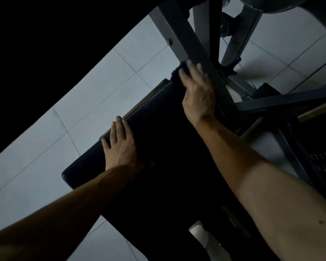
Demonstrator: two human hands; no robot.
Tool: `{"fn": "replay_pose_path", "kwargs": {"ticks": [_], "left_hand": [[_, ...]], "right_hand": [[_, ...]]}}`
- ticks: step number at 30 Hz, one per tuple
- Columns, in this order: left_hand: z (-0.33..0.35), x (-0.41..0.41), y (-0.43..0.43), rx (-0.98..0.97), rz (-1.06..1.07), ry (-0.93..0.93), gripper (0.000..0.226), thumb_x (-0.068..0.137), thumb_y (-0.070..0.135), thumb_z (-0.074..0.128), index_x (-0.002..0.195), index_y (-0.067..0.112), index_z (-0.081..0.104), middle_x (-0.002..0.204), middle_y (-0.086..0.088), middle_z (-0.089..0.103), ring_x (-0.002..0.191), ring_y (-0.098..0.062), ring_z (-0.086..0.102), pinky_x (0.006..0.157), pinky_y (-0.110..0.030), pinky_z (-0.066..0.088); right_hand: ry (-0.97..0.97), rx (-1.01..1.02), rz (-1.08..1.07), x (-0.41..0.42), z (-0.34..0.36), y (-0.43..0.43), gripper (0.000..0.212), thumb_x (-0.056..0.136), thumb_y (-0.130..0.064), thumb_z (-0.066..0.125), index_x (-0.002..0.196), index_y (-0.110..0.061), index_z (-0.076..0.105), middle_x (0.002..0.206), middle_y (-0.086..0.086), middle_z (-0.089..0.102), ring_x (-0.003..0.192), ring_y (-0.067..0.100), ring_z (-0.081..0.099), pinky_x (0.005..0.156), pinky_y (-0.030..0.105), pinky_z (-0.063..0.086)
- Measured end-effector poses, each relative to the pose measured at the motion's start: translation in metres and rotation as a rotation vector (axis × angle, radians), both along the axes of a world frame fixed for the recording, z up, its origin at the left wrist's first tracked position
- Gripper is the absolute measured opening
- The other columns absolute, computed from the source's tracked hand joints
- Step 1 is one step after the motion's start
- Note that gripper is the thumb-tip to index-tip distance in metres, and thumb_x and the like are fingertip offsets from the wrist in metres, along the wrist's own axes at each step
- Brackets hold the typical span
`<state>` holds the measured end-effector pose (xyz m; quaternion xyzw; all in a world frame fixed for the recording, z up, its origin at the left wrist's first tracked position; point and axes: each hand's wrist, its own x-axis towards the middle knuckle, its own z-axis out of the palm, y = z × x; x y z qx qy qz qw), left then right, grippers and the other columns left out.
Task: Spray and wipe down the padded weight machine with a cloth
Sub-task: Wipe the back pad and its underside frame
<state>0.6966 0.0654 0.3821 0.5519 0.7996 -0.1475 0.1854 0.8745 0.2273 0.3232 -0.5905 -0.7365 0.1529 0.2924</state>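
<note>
**Across the middle of the frame: two flat hands on a dark pad**

Across the middle of the frame, from the bottom centre up toward the top centre, runs the machine's long dark pad [158,147], set on a diagonal and dimly lit. The left hand [120,146] lies at the pad's left edge, palm down. Its fingers are straight and slightly spread, and their tips reach the rim. It holds nothing.

Higher up, at the far end of the pad, the right hand [198,93] rests palm down on a dark, fuzzy cloth [175,73]. Its fingers are stretched out over the cloth rather than curled round it, pressing it against the pad's end. Only a small tuft of the cloth shows, to the left of the fingertips and under them. The rest is hidden by the hand or lost in the dark of the pad. The fingertips lie just beside a grey metal beam [177,31] that slants down from the top of the frame, and whether they touch it cannot be told.

More grey bars of the machine cross in the upper right. A dark perforated panel [324,162] sits at the right edge. A pale tiled floor [102,91] fills the left side below a black area in the upper left corner. At the bottom centre, under the pad, a pale shape [205,240] is too dim to identify.
</note>
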Motion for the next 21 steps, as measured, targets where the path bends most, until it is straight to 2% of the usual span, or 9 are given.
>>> {"fn": "replay_pose_path", "kwargs": {"ticks": [3,6,8,10,11,13,16,18,21], "left_hand": [[0.0,0.003,0.002,-0.018,0.007,0.001,0.157,0.06,0.069,0.085,0.156,0.013,-0.026,0.162,-0.007,-0.037,0.152,-0.027,-0.028,0.124,-0.063,0.002],[0.0,0.002,0.002,-0.031,0.017,0.016,0.15,0.068,0.061,0.085,0.157,0.012,-0.026,0.162,-0.006,-0.038,0.151,-0.026,-0.03,0.124,-0.061,-0.001],[0.0,0.0,0.001,-0.028,0.014,0.013,0.144,0.074,0.052,0.085,0.157,0.012,-0.025,0.161,-0.005,-0.039,0.151,-0.024,-0.03,0.125,-0.061,0.002],[-0.001,-0.001,0.0,-0.019,0.003,0.016,0.147,0.07,0.055,0.086,0.157,0.012,-0.025,0.162,-0.005,-0.039,0.151,-0.024,-0.03,0.125,-0.061,0.002],[0.0,-0.001,0.0,-0.017,0.001,0.019,0.151,0.066,0.061,0.085,0.158,0.012,-0.024,0.162,-0.005,-0.038,0.152,-0.024,-0.029,0.125,-0.06,0.001],[-0.001,-0.002,0.0,-0.011,-0.007,0.017,0.157,0.06,0.07,0.084,0.157,0.013,-0.025,0.162,-0.005,-0.038,0.152,-0.024,-0.029,0.125,-0.06,0.001],[-0.003,-0.003,-0.003,0.0,-0.011,0.013,0.158,0.059,0.071,0.085,0.156,0.015,-0.027,0.161,-0.005,-0.04,0.15,-0.024,-0.031,0.124,-0.061,0.0],[-0.004,-0.003,-0.001,-0.004,-0.002,0.01,0.158,0.059,0.069,0.085,0.157,0.015,-0.026,0.161,-0.005,-0.04,0.151,-0.024,-0.031,0.124,-0.061,-0.001],[-0.003,-0.001,-0.001,-0.007,0.025,0.011,0.154,0.063,0.062,0.087,0.158,0.014,-0.024,0.161,-0.004,-0.039,0.151,-0.023,-0.03,0.125,-0.059,-0.001]], "right_hand": [[0.102,-0.043,-0.177,-0.024,0.011,-0.013,0.066,0.092,0.009,0.048,0.151,-0.02,0.05,0.166,0.005,0.034,0.154,0.028,0.029,0.127,0.044,0.024],[0.055,0.135,0.148,-0.059,-0.001,-0.073,0.062,0.086,0.005,0.045,0.143,-0.014,0.061,0.158,0.012,0.047,0.146,0.034,0.044,0.123,0.047,0.031],[0.023,0.205,0.4,-0.063,-0.009,-0.116,0.05,0.094,-0.001,0.045,0.138,-0.013,0.066,0.154,0.012,0.051,0.141,0.034,0.05,0.119,0.047,0.037],[-0.04,0.248,0.534,-0.045,-0.016,-0.115,0.05,0.096,-0.002,0.042,0.138,-0.014,0.066,0.154,0.012,0.052,0.141,0.033,0.051,0.118,0.046,0.039],[-0.067,0.252,0.527,-0.032,-0.018,-0.101,0.053,0.094,0.0,0.042,0.14,-0.014,0.065,0.155,0.011,0.05,0.143,0.033,0.048,0.119,0.046,0.038],[-0.064,0.215,0.331,-0.003,-0.02,-0.064,0.064,0.087,0.005,0.039,0.143,-0.015,0.061,0.158,0.01,0.047,0.148,0.034,0.042,0.121,0.049,0.034],[0.042,0.045,-0.02,0.023,-0.013,-0.027,0.066,0.09,0.017,0.045,0.146,-0.017,0.057,0.161,0.008,0.043,0.15,0.034,0.037,0.125,0.045,0.03],[0.115,0.002,-0.141,0.003,-0.007,-0.039,0.067,0.089,0.019,0.051,0.145,-0.016,0.057,0.161,0.01,0.043,0.149,0.032,0.038,0.123,0.047,0.034],[0.102,0.073,0.05,-0.037,-0.014,-0.102,0.065,0.084,0.011,0.046,0.142,-0.012,0.061,0.158,0.014,0.046,0.146,0.035,0.044,0.123,0.047,0.032]]}}
